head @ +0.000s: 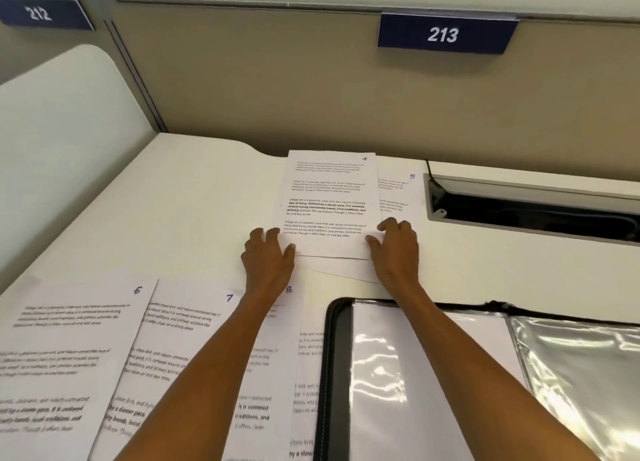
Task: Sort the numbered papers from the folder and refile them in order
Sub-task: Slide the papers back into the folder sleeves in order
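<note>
A small stack of printed sheets with paper 4 (329,190) on top lies at the back middle of the white desk. My left hand (268,253) rests at the stack's lower left corner, thumb on the paper. My right hand (394,242) holds the lower right edge, fingers curled over it. Paper 5 (401,190) lies partly under the stack on the right. Papers 6 (69,339), 7 (187,329) and 8 (294,322) overlap in a row at the front left. The open black folder (336,374) with clear plastic sleeves lies at the front right.
A cable slot (533,208) is cut into the desk at the back right. A beige partition (277,80) with signs 212 and 213 rises behind. A white side divider (69,131) stands on the left.
</note>
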